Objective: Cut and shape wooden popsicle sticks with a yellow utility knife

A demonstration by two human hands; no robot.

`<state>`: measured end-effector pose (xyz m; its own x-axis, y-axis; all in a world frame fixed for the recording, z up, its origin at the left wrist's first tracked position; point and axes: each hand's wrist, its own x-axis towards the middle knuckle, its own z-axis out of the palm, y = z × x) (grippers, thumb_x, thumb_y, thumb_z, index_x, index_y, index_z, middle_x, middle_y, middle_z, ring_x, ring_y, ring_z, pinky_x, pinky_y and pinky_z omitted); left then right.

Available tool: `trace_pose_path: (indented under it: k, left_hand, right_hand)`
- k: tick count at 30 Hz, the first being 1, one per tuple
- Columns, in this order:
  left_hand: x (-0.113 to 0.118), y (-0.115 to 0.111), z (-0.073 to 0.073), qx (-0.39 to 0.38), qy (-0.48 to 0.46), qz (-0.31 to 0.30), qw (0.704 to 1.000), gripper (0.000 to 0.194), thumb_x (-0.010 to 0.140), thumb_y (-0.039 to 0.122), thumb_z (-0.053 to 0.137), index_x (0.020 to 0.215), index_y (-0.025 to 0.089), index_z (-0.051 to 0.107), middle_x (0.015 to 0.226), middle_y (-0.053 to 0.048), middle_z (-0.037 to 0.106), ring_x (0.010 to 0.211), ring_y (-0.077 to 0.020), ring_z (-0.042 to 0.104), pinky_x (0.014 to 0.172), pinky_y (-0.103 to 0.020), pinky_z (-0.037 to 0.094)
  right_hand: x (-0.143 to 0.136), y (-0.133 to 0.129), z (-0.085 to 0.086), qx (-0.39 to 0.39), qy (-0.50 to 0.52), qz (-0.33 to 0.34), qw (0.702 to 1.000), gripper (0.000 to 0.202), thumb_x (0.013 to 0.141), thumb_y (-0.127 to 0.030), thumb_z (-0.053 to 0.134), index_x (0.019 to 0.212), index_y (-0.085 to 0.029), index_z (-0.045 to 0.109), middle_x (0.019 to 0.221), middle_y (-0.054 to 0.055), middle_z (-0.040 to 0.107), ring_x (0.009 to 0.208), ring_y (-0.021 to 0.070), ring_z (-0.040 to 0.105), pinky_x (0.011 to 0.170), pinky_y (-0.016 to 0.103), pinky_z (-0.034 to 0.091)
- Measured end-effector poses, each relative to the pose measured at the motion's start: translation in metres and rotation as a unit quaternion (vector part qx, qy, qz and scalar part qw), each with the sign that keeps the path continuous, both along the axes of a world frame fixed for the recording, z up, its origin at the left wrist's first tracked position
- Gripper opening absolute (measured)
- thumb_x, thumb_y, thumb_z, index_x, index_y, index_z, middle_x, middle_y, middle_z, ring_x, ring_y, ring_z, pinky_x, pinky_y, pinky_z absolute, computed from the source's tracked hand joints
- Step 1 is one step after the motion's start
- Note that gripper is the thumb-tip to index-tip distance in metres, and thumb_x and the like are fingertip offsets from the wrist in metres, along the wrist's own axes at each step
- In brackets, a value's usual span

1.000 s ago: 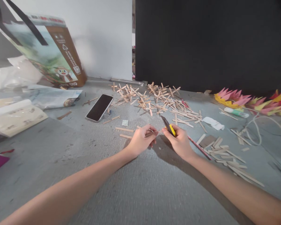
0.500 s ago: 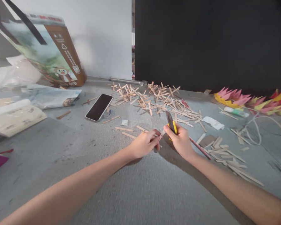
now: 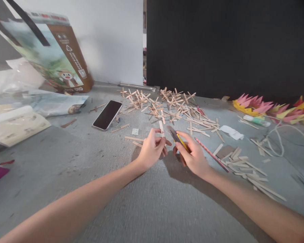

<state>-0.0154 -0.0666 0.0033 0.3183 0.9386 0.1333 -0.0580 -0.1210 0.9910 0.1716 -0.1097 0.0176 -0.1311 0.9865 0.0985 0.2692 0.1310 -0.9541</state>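
Note:
My left hand [image 3: 152, 148] pinches a flat wooden craft stick [image 3: 162, 129] that points up and away from me, with small dark marks on it. Just to the right, my right hand [image 3: 194, 155] is closed around a yellow and black utility knife [image 3: 181, 140], its front end tilted toward the stick. A small gap separates knife and stick. Under and behind the left hand lie loose craft sticks [image 3: 134, 138]. A red pencil [image 3: 211, 154] rests beside the right hand.
Crossed sticks [image 3: 154, 107] are heaped at the back, with plain sticks [image 3: 239, 165] to the right. A phone [image 3: 107, 115] lies left of centre. A printed bag [image 3: 66, 60], plastic packets [image 3: 38, 125], folded paper [image 3: 250, 106] and a white cable [image 3: 278, 148] lie around the edges.
My hands have moved apart. The left one now holds the stick upright and further left; the right one has turned the knife so that its front end points left toward the stick.

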Motion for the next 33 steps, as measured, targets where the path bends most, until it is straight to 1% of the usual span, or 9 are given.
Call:
trace_pose_path:
  k: [4,6,9,13,21,29,33]
  left_hand:
    - [0.0,-0.001,0.0,-0.008,-0.009,0.018,1.0,0.03,0.098,0.039,0.059,0.114,0.023,0.039,0.071,0.001,0.074,0.049,-0.0128,0.065,0.051,-0.023,0.05]
    - [0.0,-0.001,0.001,-0.016,-0.017,0.022,0.999,0.03,0.098,0.039,0.059,0.112,0.023,0.038,0.072,0.001,0.074,0.049,-0.0132,0.066,0.049,-0.023,0.051]
    - [0.0,-0.002,0.002,-0.02,-0.023,0.03,0.999,0.029,0.098,0.038,0.058,0.109,0.023,0.036,0.075,0.001,0.074,0.049,-0.0135,0.066,0.047,-0.024,0.051]
    - [-0.001,-0.002,0.0,-0.011,-0.015,0.034,0.999,0.027,0.1,0.039,0.056,0.109,0.023,0.036,0.066,0.004,0.07,0.049,-0.0141,0.066,0.049,-0.024,0.051]
    - [-0.003,-0.001,-0.004,0.005,0.004,0.038,0.999,0.026,0.1,0.038,0.055,0.111,0.023,0.037,0.066,0.003,0.071,0.051,-0.0151,0.068,0.049,-0.023,0.048]
    - [-0.001,-0.002,0.003,0.004,0.01,0.042,0.999,0.025,0.099,0.034,0.055,0.111,0.023,0.036,0.067,0.002,0.071,0.047,-0.0131,0.065,0.049,-0.022,0.049]
    - [-0.002,-0.002,0.001,0.015,0.015,0.04,0.999,0.028,0.099,0.038,0.057,0.112,0.023,0.038,0.064,0.003,0.07,0.048,-0.0134,0.065,0.049,-0.021,0.047]
  right_hand:
    - [-0.004,-0.008,0.004,-0.002,-0.077,0.0,0.997,0.043,0.102,-0.048,0.054,0.141,-0.03,0.057,0.075,0.0,0.07,0.038,0.0109,0.047,0.039,0.027,0.038]
    - [-0.005,-0.01,0.006,0.01,-0.091,-0.011,0.996,0.042,0.102,-0.046,0.054,0.14,-0.029,0.058,0.075,0.0,0.07,0.04,0.0114,0.048,0.041,0.027,0.038]
    - [-0.005,-0.01,0.008,0.012,-0.095,-0.016,0.995,0.042,0.101,-0.044,0.055,0.14,-0.028,0.058,0.073,0.0,0.069,0.041,0.0123,0.048,0.041,0.027,0.038]
    - [-0.006,-0.011,0.009,0.007,-0.097,-0.008,0.995,0.041,0.101,-0.044,0.054,0.138,-0.027,0.06,0.071,-0.001,0.068,0.041,0.0126,0.048,0.042,0.027,0.037]
    - [-0.007,-0.011,0.012,0.004,-0.106,0.001,0.994,0.04,0.101,-0.042,0.054,0.137,-0.027,0.06,0.07,-0.001,0.067,0.044,0.0121,0.05,0.044,0.026,0.037]
    - [-0.007,-0.011,0.011,0.002,-0.1,0.001,0.995,0.04,0.102,-0.041,0.053,0.139,-0.028,0.059,0.069,-0.002,0.067,0.042,0.0119,0.049,0.042,0.025,0.037]
    - [-0.008,-0.011,0.011,-0.004,-0.089,0.005,0.996,0.042,0.102,-0.042,0.053,0.141,-0.027,0.058,0.068,-0.002,0.066,0.039,0.0114,0.049,0.039,0.024,0.038]
